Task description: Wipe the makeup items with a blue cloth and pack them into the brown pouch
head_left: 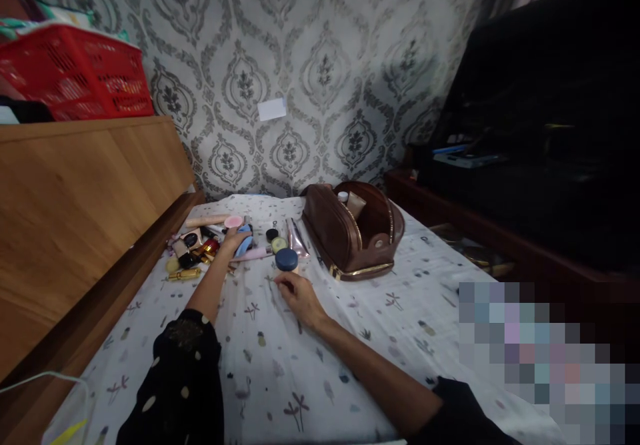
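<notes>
My left hand [233, 239] reaches into a cluster of cosmetics, its fingers closed at a small blue item [245, 239] whose kind I cannot make out. Just beyond the fingers is a round pink piece [233, 221]. My right hand [301, 300] is lower and to the right, with curled fingers; whatever they may hold is hidden. Right behind it stands a jar with a dark blue lid [287, 259]. A pale green round container [279, 245], a small black-capped item [272, 234] and a shiny pink tube [298, 239] lie near that jar.
An unzipped brown leather bag [327, 231] stands at the right, a tube [355, 205] and a white cap [343, 197] inside. A gold lipstick tube [185, 274] lies left on the patterned sheet [270, 378]. A wooden board [95, 185] borders the left, below a red basket [90, 71].
</notes>
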{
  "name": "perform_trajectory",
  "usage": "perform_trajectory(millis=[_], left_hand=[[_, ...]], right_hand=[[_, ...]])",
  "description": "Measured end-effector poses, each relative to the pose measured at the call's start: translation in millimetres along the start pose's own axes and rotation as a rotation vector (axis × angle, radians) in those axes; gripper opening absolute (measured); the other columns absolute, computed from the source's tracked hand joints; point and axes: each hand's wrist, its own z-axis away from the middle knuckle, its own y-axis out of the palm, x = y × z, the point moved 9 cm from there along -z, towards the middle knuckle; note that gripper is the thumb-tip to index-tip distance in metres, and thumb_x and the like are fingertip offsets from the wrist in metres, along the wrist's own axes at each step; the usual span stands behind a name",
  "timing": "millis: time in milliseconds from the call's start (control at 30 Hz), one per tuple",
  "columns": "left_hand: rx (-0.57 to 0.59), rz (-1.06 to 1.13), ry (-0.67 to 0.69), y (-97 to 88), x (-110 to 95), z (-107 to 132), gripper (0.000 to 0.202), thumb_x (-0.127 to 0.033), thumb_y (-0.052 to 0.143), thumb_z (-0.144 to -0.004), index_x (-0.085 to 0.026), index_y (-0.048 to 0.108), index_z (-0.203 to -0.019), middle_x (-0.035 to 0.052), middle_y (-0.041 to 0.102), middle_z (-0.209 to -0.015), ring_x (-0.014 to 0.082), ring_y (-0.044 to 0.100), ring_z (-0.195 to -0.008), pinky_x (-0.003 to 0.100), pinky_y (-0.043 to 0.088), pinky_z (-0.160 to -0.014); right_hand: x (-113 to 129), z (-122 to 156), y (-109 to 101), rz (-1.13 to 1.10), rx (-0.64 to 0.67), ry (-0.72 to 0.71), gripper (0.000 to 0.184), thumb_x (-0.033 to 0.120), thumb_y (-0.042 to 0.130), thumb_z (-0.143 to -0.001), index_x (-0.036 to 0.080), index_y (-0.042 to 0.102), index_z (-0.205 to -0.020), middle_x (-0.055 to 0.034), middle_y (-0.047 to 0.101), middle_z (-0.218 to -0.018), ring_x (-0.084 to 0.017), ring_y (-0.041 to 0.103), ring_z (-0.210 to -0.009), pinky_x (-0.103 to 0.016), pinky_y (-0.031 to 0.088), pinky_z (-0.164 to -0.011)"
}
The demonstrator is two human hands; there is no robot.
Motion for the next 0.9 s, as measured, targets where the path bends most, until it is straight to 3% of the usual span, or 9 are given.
perform_trajectory(millis=[100,200,333,400,567,700,800,900], left_hand=[[-0.024,0.163,0.058,-11.2,-4,8,0.039,-0.036,0.063,-0.091,-0.015,0.059,-0.123,0.0087,0.065,-0.118,0.0221,0.064,-0.104,0.039,0.055,-0.089],[-0.046,0.291,0.155,-26.3,-17,24,0.054,-0.042,0.070,-0.079,-0.017,0.059,-0.125,0.0059,0.069,-0.112,0.0231,0.065,-0.106,0.032,0.054,-0.089],[0.034,0.334,0.271,-35.5,-26,58,0.075,-0.048,0.080,-0.061,-0.017,0.061,-0.127,0.0048,0.071,-0.105,0.0253,0.066,-0.099,0.033,0.054,-0.085],[0.109,0.256,0.315,-30.7,-23,79,0.078,-0.049,0.078,-0.063,-0.018,0.058,-0.132,0.0053,0.071,-0.107,0.0264,0.067,-0.100,0.036,0.054,-0.087],[0.333,-0.028,0.502,0.4,-21,135,0.056,-0.034,0.071,-0.071,-0.021,0.065,-0.125,0.0087,0.066,-0.129,0.0291,0.059,-0.122,0.042,0.042,-0.108],[0.501,-0.186,0.627,20.2,-28,163,0.036,-0.032,0.066,-0.077,-0.024,0.073,-0.112,0.0088,0.070,-0.119,0.0282,0.062,-0.114,0.041,0.046,-0.103],[0.417,-0.128,0.618,7.9,-34,155,0.029,-0.041,0.060,-0.083,-0.022,0.076,-0.098,0.0082,0.074,-0.103,0.0259,0.067,-0.100,0.036,0.052,-0.092],[0.158,-0.065,0.545,-17.2,-39,144,0.035,-0.047,0.056,-0.086,-0.020,0.073,-0.101,0.0058,0.073,-0.092,0.0230,0.068,-0.086,0.034,0.054,-0.081]], right_hand=[[-4,0,1,-0.027,-0.010,0.013,0.023,0.014,0.049,-0.081,0.017,0.070,-0.091,-0.0046,0.071,-0.083,-0.019,0.063,-0.076,-0.031,0.050,-0.077],[-6,0,2,-0.071,-0.013,0.021,0.023,0.013,0.051,-0.080,0.017,0.069,-0.094,-0.0050,0.072,-0.086,-0.018,0.064,-0.078,-0.031,0.050,-0.078],[-6,-1,-1,-0.150,-0.023,0.030,0.023,0.018,0.053,-0.084,0.017,0.067,-0.103,-0.0053,0.071,-0.089,-0.018,0.066,-0.082,-0.030,0.051,-0.077],[-4,-1,-3,-0.192,-0.031,0.033,0.023,0.024,0.056,-0.087,0.017,0.066,-0.105,-0.0051,0.071,-0.089,-0.019,0.066,-0.084,-0.029,0.052,-0.075],[2,0,-5,-0.276,-0.025,0.024,0.039,0.045,0.063,-0.087,0.018,0.063,-0.114,-0.0036,0.069,-0.088,-0.018,0.065,-0.081,-0.028,0.052,-0.069],[4,3,-6,-0.253,-0.038,0.015,0.029,0.040,0.060,-0.089,0.018,0.067,-0.106,-0.0035,0.069,-0.088,-0.019,0.065,-0.084,-0.030,0.051,-0.077],[3,4,-6,-0.259,-0.029,0.026,0.023,0.037,0.062,-0.087,0.018,0.069,-0.098,-0.0039,0.071,-0.089,-0.019,0.067,-0.086,-0.030,0.052,-0.077],[1,4,-7,-0.271,-0.040,0.049,0.026,0.036,0.068,-0.082,0.017,0.069,-0.100,-0.0048,0.071,-0.093,-0.020,0.067,-0.088,-0.030,0.053,-0.077]])
